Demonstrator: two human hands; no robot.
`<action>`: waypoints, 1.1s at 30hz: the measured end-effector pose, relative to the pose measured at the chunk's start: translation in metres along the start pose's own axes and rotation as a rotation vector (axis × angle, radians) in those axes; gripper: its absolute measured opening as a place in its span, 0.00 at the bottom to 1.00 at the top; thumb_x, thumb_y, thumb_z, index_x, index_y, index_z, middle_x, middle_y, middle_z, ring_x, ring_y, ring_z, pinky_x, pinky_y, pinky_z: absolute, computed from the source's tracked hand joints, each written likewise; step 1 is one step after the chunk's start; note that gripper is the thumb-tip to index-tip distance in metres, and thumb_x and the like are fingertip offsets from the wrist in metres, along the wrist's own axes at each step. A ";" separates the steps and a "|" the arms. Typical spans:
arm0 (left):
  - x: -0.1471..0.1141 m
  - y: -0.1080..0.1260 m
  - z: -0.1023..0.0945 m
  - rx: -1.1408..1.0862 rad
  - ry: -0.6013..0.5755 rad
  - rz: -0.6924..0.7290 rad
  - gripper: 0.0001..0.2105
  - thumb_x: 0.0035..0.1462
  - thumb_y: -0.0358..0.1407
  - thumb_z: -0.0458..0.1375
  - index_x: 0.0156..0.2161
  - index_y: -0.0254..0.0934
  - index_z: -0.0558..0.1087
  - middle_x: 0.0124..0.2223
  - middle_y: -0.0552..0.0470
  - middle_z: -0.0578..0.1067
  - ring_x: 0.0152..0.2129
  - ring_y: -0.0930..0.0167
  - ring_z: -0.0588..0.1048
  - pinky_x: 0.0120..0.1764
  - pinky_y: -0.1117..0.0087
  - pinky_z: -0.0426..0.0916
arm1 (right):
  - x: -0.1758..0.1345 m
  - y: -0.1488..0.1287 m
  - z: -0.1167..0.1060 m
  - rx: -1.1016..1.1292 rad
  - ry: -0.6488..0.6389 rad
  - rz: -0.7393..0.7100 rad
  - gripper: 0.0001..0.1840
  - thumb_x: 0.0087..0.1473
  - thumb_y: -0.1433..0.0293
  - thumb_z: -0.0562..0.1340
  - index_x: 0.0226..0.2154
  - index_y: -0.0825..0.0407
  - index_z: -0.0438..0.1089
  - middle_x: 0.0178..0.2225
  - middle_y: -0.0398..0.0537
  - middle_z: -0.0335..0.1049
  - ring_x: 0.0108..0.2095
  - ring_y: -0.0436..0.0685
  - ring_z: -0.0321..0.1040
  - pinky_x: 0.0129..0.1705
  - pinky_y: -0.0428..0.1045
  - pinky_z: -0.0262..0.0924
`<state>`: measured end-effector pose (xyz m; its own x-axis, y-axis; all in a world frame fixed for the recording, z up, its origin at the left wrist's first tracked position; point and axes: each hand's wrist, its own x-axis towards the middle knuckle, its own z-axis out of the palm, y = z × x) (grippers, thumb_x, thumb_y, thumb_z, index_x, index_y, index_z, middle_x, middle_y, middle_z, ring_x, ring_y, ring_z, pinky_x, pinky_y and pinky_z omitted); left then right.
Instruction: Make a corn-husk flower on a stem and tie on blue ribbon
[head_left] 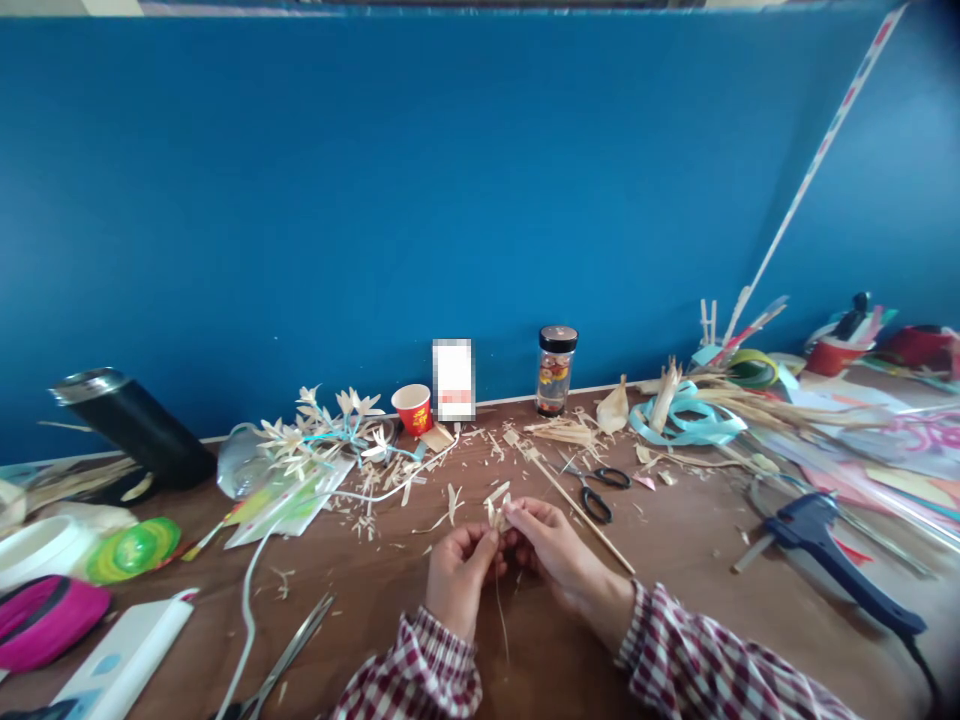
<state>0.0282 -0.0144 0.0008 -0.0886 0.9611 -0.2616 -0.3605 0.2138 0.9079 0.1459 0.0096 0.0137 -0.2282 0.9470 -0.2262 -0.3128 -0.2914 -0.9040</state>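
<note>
Near the front middle of the table, my left hand (466,568) and my right hand (551,545) meet, fingers pinched together. Between their fingertips is a small bunch of pale husk petals (497,513), which both hands grip. A thin thread (501,610) hangs down below the fingers. Part of the bunch is hidden behind my fingers. Just beyond lie loose husk strips (451,503). Black-handled scissors (596,485) and a thin wooden stick (585,515) rest on the table to the right of my hands.
Husk flowers (322,430), a red paper cup (412,408), a phone (454,380) and a jar (556,370) stand along the blue partition. At right lie a blue ribbon (690,420) and a glue gun (832,550). Metal scissors (289,650) and a white cable (247,590) are at left.
</note>
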 end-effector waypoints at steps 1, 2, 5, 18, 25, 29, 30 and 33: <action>0.000 0.000 0.000 0.004 0.001 0.006 0.13 0.41 0.39 0.64 0.28 0.30 0.73 0.25 0.50 0.75 0.20 0.76 0.71 0.26 0.74 0.69 | 0.000 0.001 0.000 -0.008 0.005 -0.009 0.17 0.43 0.58 0.63 0.23 0.55 0.63 0.16 0.37 0.61 0.15 0.43 0.53 0.17 0.41 0.45; 0.000 0.000 0.000 0.003 0.004 0.007 0.13 0.41 0.39 0.64 0.29 0.30 0.73 0.25 0.50 0.75 0.20 0.76 0.71 0.26 0.74 0.69 | 0.001 0.001 -0.001 -0.015 0.011 -0.021 0.17 0.43 0.58 0.64 0.22 0.55 0.63 0.16 0.37 0.60 0.15 0.43 0.52 0.17 0.41 0.44; -0.002 0.002 0.000 -0.018 0.013 -0.016 0.13 0.40 0.39 0.65 0.28 0.30 0.73 0.24 0.51 0.75 0.19 0.76 0.71 0.26 0.74 0.69 | 0.002 0.003 0.000 -0.013 0.016 -0.037 0.17 0.43 0.58 0.64 0.21 0.55 0.62 0.15 0.36 0.59 0.15 0.43 0.52 0.17 0.41 0.44; 0.000 0.001 -0.002 0.031 0.001 -0.029 0.14 0.38 0.40 0.66 0.29 0.30 0.75 0.22 0.52 0.74 0.19 0.76 0.71 0.25 0.75 0.70 | 0.001 0.007 -0.002 0.017 0.030 -0.015 0.19 0.43 0.55 0.63 0.23 0.55 0.63 0.16 0.38 0.61 0.16 0.45 0.56 0.19 0.42 0.51; -0.002 0.005 0.000 0.036 0.020 -0.005 0.14 0.40 0.41 0.64 0.28 0.30 0.75 0.23 0.50 0.75 0.18 0.75 0.72 0.23 0.76 0.68 | -0.007 0.001 0.003 -0.015 -0.019 -0.060 0.18 0.42 0.56 0.65 0.25 0.55 0.66 0.18 0.38 0.62 0.17 0.44 0.55 0.19 0.41 0.48; -0.002 0.006 -0.002 0.129 0.005 0.038 0.14 0.40 0.42 0.64 0.29 0.31 0.75 0.23 0.50 0.76 0.19 0.73 0.73 0.25 0.74 0.69 | -0.007 0.002 0.005 -0.020 -0.006 -0.112 0.16 0.39 0.60 0.67 0.24 0.55 0.67 0.18 0.37 0.62 0.17 0.44 0.54 0.19 0.41 0.48; -0.002 0.006 -0.002 0.161 0.005 0.057 0.14 0.41 0.42 0.64 0.29 0.31 0.75 0.23 0.50 0.76 0.20 0.72 0.73 0.25 0.73 0.69 | -0.006 0.003 0.005 -0.022 -0.001 -0.118 0.15 0.39 0.60 0.67 0.24 0.55 0.67 0.17 0.37 0.62 0.17 0.44 0.54 0.19 0.41 0.48; -0.001 0.002 -0.005 0.232 -0.001 0.116 0.13 0.42 0.42 0.62 0.29 0.32 0.75 0.22 0.51 0.75 0.20 0.72 0.73 0.25 0.73 0.69 | -0.004 0.008 0.004 -0.021 0.008 -0.134 0.15 0.40 0.60 0.67 0.23 0.54 0.65 0.16 0.36 0.60 0.16 0.43 0.52 0.18 0.41 0.46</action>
<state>0.0227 -0.0161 0.0016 -0.1165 0.9817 -0.1508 -0.1249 0.1361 0.9828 0.1404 0.0028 0.0094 -0.1783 0.9783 -0.1052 -0.3207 -0.1589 -0.9338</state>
